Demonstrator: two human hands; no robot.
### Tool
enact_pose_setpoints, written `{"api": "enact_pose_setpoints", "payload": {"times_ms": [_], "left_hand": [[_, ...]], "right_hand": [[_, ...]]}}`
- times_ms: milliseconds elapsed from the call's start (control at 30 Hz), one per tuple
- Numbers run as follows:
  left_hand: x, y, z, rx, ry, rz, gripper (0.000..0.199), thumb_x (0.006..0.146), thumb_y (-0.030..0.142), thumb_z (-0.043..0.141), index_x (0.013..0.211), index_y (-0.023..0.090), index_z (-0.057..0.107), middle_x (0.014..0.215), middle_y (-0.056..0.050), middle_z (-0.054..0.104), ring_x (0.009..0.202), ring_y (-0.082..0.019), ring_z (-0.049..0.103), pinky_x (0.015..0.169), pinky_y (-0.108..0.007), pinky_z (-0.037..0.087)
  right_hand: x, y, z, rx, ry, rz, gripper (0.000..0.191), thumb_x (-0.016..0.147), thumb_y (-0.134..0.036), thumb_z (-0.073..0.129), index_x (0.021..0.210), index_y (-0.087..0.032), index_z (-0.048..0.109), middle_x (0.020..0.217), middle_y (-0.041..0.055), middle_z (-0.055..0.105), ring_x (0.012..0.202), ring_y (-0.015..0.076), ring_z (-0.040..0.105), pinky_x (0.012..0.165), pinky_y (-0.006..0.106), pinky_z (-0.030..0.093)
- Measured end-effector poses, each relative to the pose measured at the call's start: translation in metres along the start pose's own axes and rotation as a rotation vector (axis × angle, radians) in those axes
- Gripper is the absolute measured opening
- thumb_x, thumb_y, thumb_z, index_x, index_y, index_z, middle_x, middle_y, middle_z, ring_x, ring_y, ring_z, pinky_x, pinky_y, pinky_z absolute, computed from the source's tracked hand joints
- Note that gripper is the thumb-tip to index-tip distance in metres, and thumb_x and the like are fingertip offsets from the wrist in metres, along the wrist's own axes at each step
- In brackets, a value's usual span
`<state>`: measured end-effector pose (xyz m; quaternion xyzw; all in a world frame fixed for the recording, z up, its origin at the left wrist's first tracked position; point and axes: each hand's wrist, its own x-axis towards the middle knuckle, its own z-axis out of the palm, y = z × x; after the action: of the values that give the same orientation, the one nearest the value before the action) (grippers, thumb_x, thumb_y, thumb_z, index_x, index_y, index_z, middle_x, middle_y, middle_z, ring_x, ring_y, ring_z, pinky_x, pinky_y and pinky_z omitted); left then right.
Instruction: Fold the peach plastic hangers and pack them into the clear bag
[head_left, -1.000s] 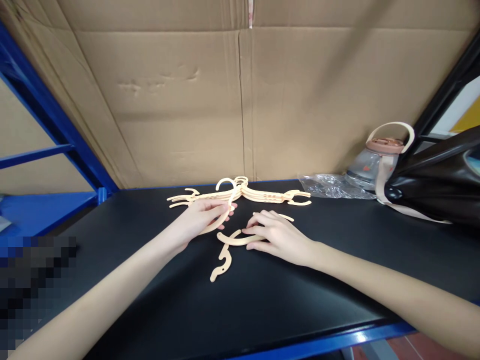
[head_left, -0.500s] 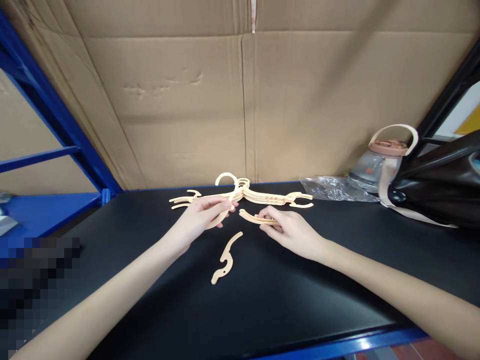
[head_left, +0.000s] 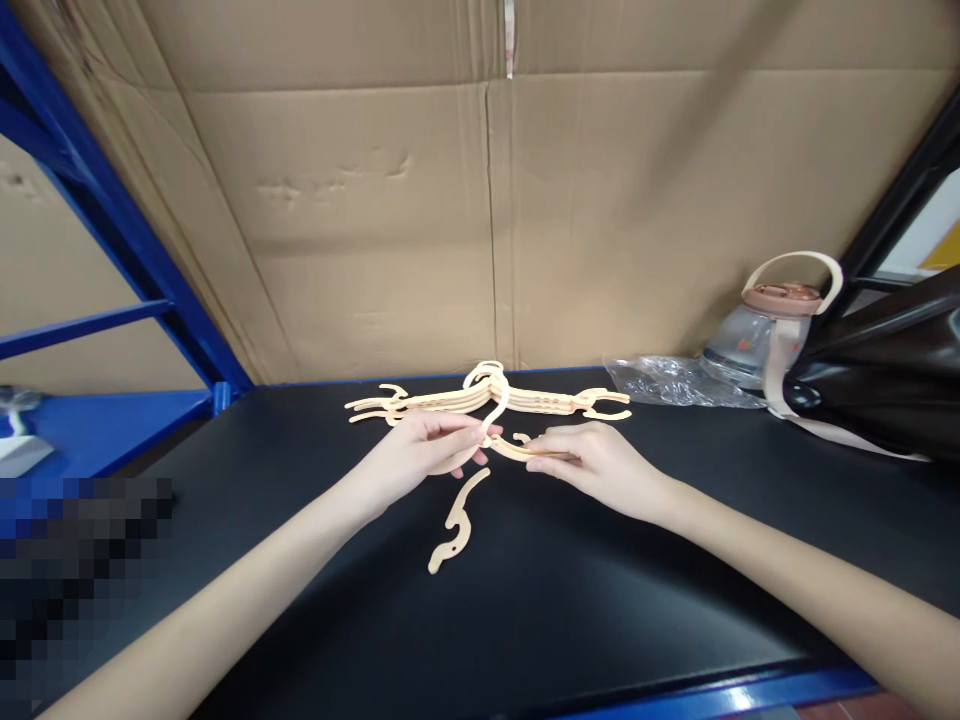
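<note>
Between the thumb and fingers of my left hand [head_left: 427, 450] is a cream hanger hook piece [head_left: 496, 405], its curved hook pointing up. My right hand [head_left: 581, 455] pinches a cream hanger arm [head_left: 511, 450], whose end meets the base of the hook piece; my fingers hide whether the two are joined. Nearer to me, a loose curved hanger arm [head_left: 463, 515] with a notch and a small hole lies on the black tabletop [head_left: 600, 600]. Behind my hands, several cream hangers [head_left: 540, 400] lie stacked together.
A clear bottle [head_left: 750, 340] with a brown lid and strap stands at the back right, beside crumpled clear plastic [head_left: 667, 382]. A shiny black bag [head_left: 885, 370] is at the right. Cardboard [head_left: 375, 230] forms the back wall, and a blue metal frame [head_left: 180, 330] rises at left.
My left hand has moved slightly right with the hook piece, closing the gap to the hanger arm in my right hand. The view has shifted a little.
</note>
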<state>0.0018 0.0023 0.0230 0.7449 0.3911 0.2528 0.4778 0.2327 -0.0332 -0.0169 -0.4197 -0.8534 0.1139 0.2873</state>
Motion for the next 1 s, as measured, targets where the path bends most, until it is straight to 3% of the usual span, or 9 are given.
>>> {"api": "enact_pose_setpoints", "payload": {"times_ms": [233, 333, 467, 567, 667, 733, 833, 933, 1000], "left_hand": [[0.000, -0.001, 0.000, 0.053, -0.054, 0.043, 0.032, 0.083, 0.044, 0.055, 0.097, 0.021, 0.072, 0.074, -0.003, 0.065, 0.068, -0.015, 0.057, 0.059, -0.024, 0.045], [0.000, -0.008, 0.011, 0.137, -0.031, 0.117, 0.028, 0.084, 0.041, 0.055, 0.091, 0.020, 0.072, 0.078, -0.003, 0.067, 0.073, -0.018, 0.060, 0.061, -0.025, 0.046], [0.001, -0.019, 0.030, 0.194, -0.121, 0.217, 0.024, 0.084, 0.035, 0.054, 0.080, 0.019, 0.071, 0.074, -0.004, 0.067, 0.071, -0.018, 0.061, 0.067, -0.028, 0.048], [0.003, -0.019, 0.029, 0.097, -0.095, 0.151, 0.023, 0.084, 0.035, 0.054, 0.086, 0.018, 0.069, 0.085, -0.005, 0.068, 0.073, -0.017, 0.062, 0.066, -0.027, 0.049], [0.003, -0.012, 0.018, -0.005, 0.056, 0.078, 0.027, 0.084, 0.039, 0.055, 0.089, 0.017, 0.068, 0.091, -0.006, 0.068, 0.076, -0.016, 0.061, 0.063, -0.024, 0.048], [0.002, -0.007, 0.014, -0.066, 0.134, 0.053, 0.029, 0.084, 0.041, 0.055, 0.092, 0.017, 0.069, 0.093, -0.006, 0.068, 0.076, -0.015, 0.060, 0.060, -0.022, 0.047], [-0.002, -0.003, 0.015, -0.152, 0.149, -0.003, 0.027, 0.084, 0.040, 0.056, 0.095, 0.019, 0.070, 0.082, -0.003, 0.068, 0.069, -0.012, 0.059, 0.058, -0.020, 0.045], [-0.005, -0.003, 0.021, -0.236, 0.133, -0.078, 0.027, 0.084, 0.039, 0.058, 0.097, 0.019, 0.070, 0.070, -0.001, 0.066, 0.066, -0.011, 0.059, 0.057, -0.018, 0.045], [-0.006, -0.004, 0.024, -0.287, 0.133, -0.107, 0.027, 0.083, 0.039, 0.059, 0.098, 0.019, 0.070, 0.076, -0.002, 0.068, 0.072, -0.013, 0.061, 0.058, -0.018, 0.046]], "right_hand": [[-0.001, 0.000, -0.006, 0.045, -0.095, 0.006, 0.024, 0.093, -0.036, 0.048, 0.097, -0.024, 0.068, 0.080, -0.0017, 0.068, 0.069, 0.0128, 0.059, 0.063, 0.023, 0.039], [-0.001, -0.011, -0.005, 0.092, -0.097, 0.008, 0.022, 0.091, -0.038, 0.052, 0.096, -0.025, 0.069, 0.083, -0.0018, 0.069, 0.073, 0.0135, 0.061, 0.067, 0.023, 0.041], [-0.001, -0.029, -0.012, 0.273, -0.050, -0.006, 0.025, 0.094, -0.037, 0.046, 0.094, -0.023, 0.067, 0.090, -0.0008, 0.069, 0.080, 0.0139, 0.062, 0.072, 0.024, 0.043], [-0.003, -0.028, -0.018, 0.149, 0.011, -0.001, 0.025, 0.094, -0.037, 0.044, 0.092, -0.021, 0.063, 0.083, -0.0001, 0.066, 0.072, 0.0132, 0.059, 0.064, 0.023, 0.042], [-0.005, -0.019, -0.019, -0.100, -0.007, 0.009, 0.025, 0.096, -0.031, 0.038, 0.089, -0.019, 0.058, 0.080, 0.0019, 0.063, 0.070, 0.0145, 0.057, 0.063, 0.025, 0.040], [-0.006, -0.017, -0.016, -0.168, -0.022, 0.019, 0.023, 0.097, -0.028, 0.034, 0.098, -0.018, 0.054, 0.085, 0.0040, 0.064, 0.071, 0.0158, 0.058, 0.064, 0.027, 0.042], [-0.006, -0.020, -0.012, -0.192, -0.024, 0.012, 0.027, 0.095, -0.033, 0.040, 0.119, -0.021, 0.046, 0.094, 0.0040, 0.065, 0.072, 0.0170, 0.060, 0.063, 0.028, 0.044], [-0.006, -0.023, -0.007, -0.265, -0.008, -0.007, 0.029, 0.095, -0.033, 0.043, 0.122, -0.024, 0.050, 0.097, 0.0038, 0.064, 0.075, 0.0175, 0.062, 0.063, 0.028, 0.046], [-0.006, -0.021, -0.005, -0.310, 0.029, -0.035, 0.031, 0.096, -0.029, 0.041, 0.125, -0.023, 0.050, 0.099, 0.0059, 0.064, 0.078, 0.0183, 0.063, 0.065, 0.028, 0.048]]}}
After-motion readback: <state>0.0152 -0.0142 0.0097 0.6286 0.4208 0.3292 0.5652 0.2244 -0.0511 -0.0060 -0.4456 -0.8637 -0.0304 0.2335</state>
